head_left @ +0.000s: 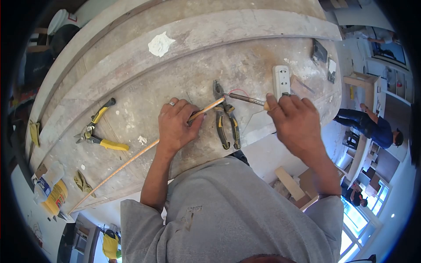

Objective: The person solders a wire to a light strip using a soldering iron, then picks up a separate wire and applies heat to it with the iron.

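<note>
My left hand (177, 125) is closed around a long, thin orange-and-white strip (131, 158), which looks like an LED strip. The strip runs from the lower left of the table to its end near the combination pliers (227, 118). In my right hand (296, 120) is a soldering iron (245, 98), gripped by its handle. Its tip is at or very close to the strip's end; exact contact cannot be made out. Under that end lie the pliers, with black-and-yellow handles. A thin red wire (240, 90) curves beside the iron.
Yellow-handled snips (101, 129) lie left of my left hand. A white power strip (281, 81) sits beyond my right hand. At the far left are a yellow container (56, 197) and a glove (82, 182). A person in dark clothes (379, 129) stands off to the right.
</note>
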The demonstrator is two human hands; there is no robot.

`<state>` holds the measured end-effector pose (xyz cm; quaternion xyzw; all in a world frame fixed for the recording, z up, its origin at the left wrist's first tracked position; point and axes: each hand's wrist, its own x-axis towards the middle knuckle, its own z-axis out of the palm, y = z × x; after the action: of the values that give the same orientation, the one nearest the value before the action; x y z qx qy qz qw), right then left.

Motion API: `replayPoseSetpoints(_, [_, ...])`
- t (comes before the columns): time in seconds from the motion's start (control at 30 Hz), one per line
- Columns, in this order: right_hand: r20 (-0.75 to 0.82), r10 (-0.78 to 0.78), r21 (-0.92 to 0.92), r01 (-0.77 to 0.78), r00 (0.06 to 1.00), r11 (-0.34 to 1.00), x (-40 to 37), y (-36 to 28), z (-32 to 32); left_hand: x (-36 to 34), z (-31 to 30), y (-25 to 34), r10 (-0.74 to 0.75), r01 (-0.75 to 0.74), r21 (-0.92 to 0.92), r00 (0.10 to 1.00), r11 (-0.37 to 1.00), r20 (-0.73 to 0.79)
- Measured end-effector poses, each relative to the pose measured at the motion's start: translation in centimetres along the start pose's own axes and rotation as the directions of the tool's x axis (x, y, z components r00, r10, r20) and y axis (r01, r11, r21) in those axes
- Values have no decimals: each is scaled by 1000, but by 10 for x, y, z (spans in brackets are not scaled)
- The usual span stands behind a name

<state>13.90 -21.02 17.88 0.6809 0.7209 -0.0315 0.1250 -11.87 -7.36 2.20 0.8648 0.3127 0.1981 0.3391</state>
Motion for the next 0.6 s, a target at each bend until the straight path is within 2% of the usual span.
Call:
replayPoseSetpoints(0.13, [12,-13,-18,13,1000,1000,15,22,-12,2,-2,3,18,-18,4,1000,1000,-9])
replayPoseSetpoints(0.23, [27,-37,36,36,999,999,27,34,-11,2,-2,1,32,-32,26,999,999,8])
replayPoseSetpoints(0.3, [102,-60,103,49,993,993,34,40,-11,1,0,-2,36,-36,11,999,999,35])
replayPoseSetpoints(0.6, [132,-127,120,111,983,986,53,49,-5,4,-5,-1,-9,12,-23,995,1000,104])
